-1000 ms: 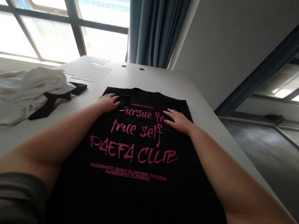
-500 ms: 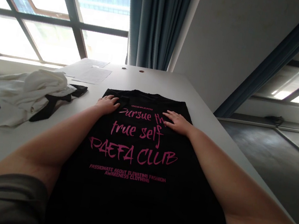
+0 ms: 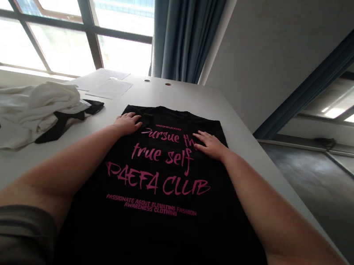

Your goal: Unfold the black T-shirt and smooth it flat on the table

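Note:
A black T-shirt (image 3: pixel 153 240) with pink lettering lies spread on the white table, its neckline at the far end. My left hand (image 3: pixel 128 123) rests flat on its upper left part, fingers stretched toward the middle. On the upper right part lies my right hand (image 3: pixel 210 145), fingers apart, covering the end of the line "Pursue th". Neither hand grips the cloth. The shirt's sleeves cannot be made out, and its lower end runs out of view below.
Crumpled white and black clothes (image 3: pixel 38 106) lie on the table's left side. Paper sheets (image 3: pixel 109 88) are at the far left of the white table (image 3: pixel 189 96), near two round holes. Windows and a blue curtain (image 3: pixel 185 26) stand behind; a grey floor (image 3: pixel 326 187) is at right.

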The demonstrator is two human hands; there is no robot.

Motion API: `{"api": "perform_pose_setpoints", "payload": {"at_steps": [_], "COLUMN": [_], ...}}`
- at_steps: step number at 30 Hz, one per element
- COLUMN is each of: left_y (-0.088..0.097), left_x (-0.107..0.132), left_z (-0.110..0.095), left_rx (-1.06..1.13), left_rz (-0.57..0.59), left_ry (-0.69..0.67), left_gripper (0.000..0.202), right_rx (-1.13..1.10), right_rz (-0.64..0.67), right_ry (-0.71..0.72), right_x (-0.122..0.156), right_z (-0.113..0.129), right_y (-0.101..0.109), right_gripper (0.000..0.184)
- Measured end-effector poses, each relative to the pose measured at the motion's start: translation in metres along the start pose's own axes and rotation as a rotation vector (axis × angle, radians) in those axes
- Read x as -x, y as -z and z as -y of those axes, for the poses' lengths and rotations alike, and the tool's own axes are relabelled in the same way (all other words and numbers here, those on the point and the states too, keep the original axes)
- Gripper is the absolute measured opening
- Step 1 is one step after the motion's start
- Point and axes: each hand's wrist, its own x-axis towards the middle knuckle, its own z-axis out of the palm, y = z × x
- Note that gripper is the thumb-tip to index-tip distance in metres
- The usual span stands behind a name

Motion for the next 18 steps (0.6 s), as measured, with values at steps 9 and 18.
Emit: {"api": "perform_pose_setpoints", "payload": {"at_steps": [9, 18], "left_y": [-0.0011, -0.0019], "left_x": [-0.0008, -0.0018], "left_z": [0.0005, 0.0009], "left_rx": [-0.032, 0.006], "left_rz": [-0.006, -0.007], "left_ry": [0.003, 0.003], "left_gripper": [0.069, 0.070], "right_rx": [0.003, 0.007], "right_rz": [0.003, 0.002], "right_ry": [-0.009, -0.008], "right_x": [0.0004, 0.0006], "right_z": [0.0012, 0.0029], "right_y": [0.0005, 0.0020], "right_gripper": [0.072, 0.072]}}
